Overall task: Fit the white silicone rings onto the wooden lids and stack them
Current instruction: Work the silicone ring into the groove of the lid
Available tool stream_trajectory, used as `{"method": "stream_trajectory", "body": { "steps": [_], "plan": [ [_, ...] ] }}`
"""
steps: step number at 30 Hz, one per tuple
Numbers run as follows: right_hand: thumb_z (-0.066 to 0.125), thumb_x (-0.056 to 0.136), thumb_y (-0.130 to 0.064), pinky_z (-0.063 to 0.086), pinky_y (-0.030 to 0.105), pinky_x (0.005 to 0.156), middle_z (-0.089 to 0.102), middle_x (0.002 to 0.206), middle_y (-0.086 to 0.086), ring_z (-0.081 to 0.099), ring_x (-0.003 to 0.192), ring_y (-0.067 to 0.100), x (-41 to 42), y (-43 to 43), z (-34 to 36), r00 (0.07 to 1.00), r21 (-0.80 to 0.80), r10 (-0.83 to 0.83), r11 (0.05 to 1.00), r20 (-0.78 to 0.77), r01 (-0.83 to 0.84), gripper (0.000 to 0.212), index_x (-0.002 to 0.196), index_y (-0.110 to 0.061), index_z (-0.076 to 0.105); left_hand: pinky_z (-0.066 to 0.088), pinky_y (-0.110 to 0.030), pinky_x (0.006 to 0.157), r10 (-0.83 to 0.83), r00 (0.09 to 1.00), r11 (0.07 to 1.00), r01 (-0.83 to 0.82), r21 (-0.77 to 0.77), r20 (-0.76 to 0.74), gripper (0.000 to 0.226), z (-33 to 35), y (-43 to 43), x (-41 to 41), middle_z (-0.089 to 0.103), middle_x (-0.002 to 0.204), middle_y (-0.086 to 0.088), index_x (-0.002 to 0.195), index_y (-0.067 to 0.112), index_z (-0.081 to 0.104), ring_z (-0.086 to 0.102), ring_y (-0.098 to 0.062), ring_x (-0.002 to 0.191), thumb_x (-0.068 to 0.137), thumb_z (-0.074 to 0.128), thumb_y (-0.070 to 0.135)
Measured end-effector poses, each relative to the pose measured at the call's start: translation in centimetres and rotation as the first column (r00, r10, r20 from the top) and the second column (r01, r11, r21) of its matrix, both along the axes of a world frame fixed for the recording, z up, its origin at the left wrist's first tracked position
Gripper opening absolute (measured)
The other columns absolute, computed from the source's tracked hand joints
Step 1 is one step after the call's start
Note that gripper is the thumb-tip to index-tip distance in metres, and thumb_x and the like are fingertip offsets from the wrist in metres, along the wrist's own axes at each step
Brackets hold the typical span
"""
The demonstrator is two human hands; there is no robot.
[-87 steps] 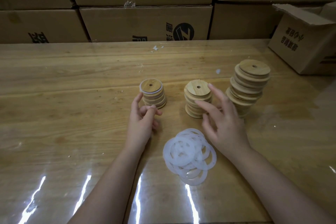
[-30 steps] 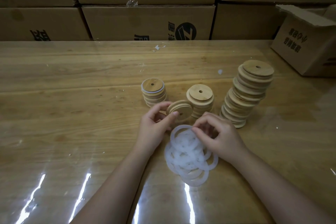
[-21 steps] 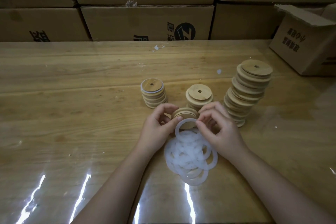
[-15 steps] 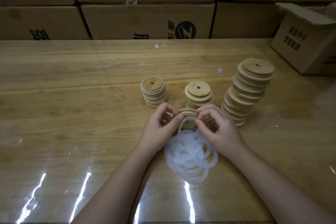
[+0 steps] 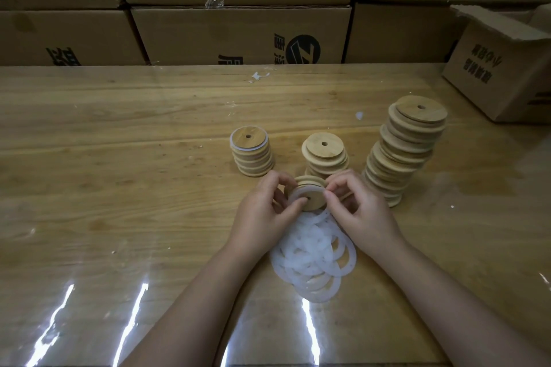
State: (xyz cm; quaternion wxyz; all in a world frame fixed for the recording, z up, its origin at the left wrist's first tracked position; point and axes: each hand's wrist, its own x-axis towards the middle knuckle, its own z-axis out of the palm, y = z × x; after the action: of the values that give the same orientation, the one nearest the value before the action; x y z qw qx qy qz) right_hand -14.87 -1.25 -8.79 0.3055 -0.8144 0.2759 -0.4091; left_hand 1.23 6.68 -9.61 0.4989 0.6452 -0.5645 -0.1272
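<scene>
Just above the loose heap of flat white silicone rings (image 5: 313, 256) on the glossy wooden table (image 5: 119, 188), you hold one round wooden lid with a small centre hole (image 5: 311, 198) between both hands, tilted toward you. Your left hand (image 5: 262, 214) grips its left edge, thumb lying across the face near the hole, while your right hand (image 5: 360, 211) pinches the right edge with thumb and fingertips closed together. A single white silicone ring (image 5: 298, 191) lies around the lid's upper left rim; whether it is fully seated cannot be told. Beyond your hands stand three piles: a short stack of wooden lids with white rings showing at their edges (image 5: 252, 152) to the left, a short stack of bare lids (image 5: 326, 155) in the middle just behind the held lid, and a tall leaning stack of bare wooden lids (image 5: 402, 149) to the right. Brown cardboard boxes (image 5: 238, 36) line the far edge.
</scene>
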Motion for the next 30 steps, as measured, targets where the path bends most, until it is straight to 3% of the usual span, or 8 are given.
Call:
{"method": "stream_trajectory", "body": {
  "steps": [2, 5, 8, 13, 20, 30],
  "plan": [
    [0.064, 0.083, -0.002, 0.047, 0.018, 0.061, 0.059, 0.092, 0.0, 0.058, 0.076, 0.009, -0.01, 0.03, 0.13, 1.0, -0.058, 0.017, 0.998, -0.002, -0.017, 0.007, 0.085, -0.007, 0.06, 0.044, -0.017, 0.059, 0.005, 0.999, 1.0, -0.006, 0.006, 0.048, 0.034, -0.01, -0.01, 0.05, 0.057, 0.077, 0.022, 0.085, 0.045, 0.046, 0.055, 0.0, 0.067, 0.078, 0.071, 0.023],
    [0.065, 0.082, -0.001, 0.048, 0.019, 0.06, 0.055, 0.095, 0.002, 0.056, 0.075, 0.009, -0.01, -0.02, 0.27, 1.0, -0.13, 0.014, 0.991, 0.017, -0.012, 0.004, 0.085, -0.003, 0.063, 0.04, -0.012, 0.058, -0.007, 0.999, 0.999, 0.008, -0.032, 0.037, 0.022, 0.13, -0.01, -0.09, 0.058, 0.082, 0.028, 0.084, 0.043, 0.049, 0.056, 0.0, 0.067, 0.08, 0.064, 0.028],
    [0.065, 0.083, -0.002, 0.049, 0.021, 0.061, 0.055, 0.094, 0.001, 0.056, 0.077, 0.007, 0.03, -0.06, 0.3, 0.999, -0.118, -0.003, 0.993, 0.04, 0.008, 0.004, 0.085, -0.004, 0.063, 0.042, -0.013, 0.059, -0.029, 0.999, 0.997, 0.028, -0.073, -0.021, 0.013, 0.16, -0.06, -0.14, 0.061, 0.081, 0.026, 0.085, 0.039, 0.053, 0.056, -0.001, 0.064, 0.084, 0.06, 0.029],
    [0.064, 0.083, -0.001, 0.05, 0.023, 0.061, 0.057, 0.093, 0.001, 0.057, 0.079, 0.007, -0.01, -0.15, 0.19, 0.998, -0.105, -0.004, 0.994, 0.069, 0.011, 0.004, 0.085, -0.004, 0.062, 0.05, -0.025, 0.058, -0.049, 0.993, 0.996, 0.041, -0.074, -0.11, 0.014, 0.25, 0.03, -0.02, 0.063, 0.078, 0.021, 0.085, 0.036, 0.057, 0.058, -0.005, 0.06, 0.089, 0.061, 0.023],
    [0.063, 0.084, -0.001, 0.05, 0.021, 0.061, 0.059, 0.091, 0.001, 0.058, 0.079, 0.009, -0.01, -0.24, 0.07, 0.996, -0.029, -0.023, 0.999, 0.086, 0.025, 0.005, 0.084, -0.005, 0.062, 0.045, -0.017, 0.054, -0.037, 0.982, 0.999, 0.03, -0.038, -0.183, 0.018, 0.32, 0.05, -0.04, 0.063, 0.069, 0.018, 0.082, 0.034, 0.06, 0.057, -0.003, 0.053, 0.089, 0.064, 0.017],
    [0.064, 0.082, 0.001, 0.047, 0.015, 0.06, 0.059, 0.09, 0.002, 0.058, 0.077, 0.009, 0.07, -0.23, 0.05, 0.997, -0.022, -0.023, 0.999, 0.077, 0.025, 0.007, 0.083, -0.005, 0.061, 0.046, -0.019, 0.054, -0.018, 0.983, 0.999, 0.008, -0.054, -0.183, 0.023, 0.25, 0.0, 0.06, 0.063, 0.067, 0.02, 0.079, 0.042, 0.06, 0.056, -0.002, 0.053, 0.089, 0.063, 0.021]
  ]
}}
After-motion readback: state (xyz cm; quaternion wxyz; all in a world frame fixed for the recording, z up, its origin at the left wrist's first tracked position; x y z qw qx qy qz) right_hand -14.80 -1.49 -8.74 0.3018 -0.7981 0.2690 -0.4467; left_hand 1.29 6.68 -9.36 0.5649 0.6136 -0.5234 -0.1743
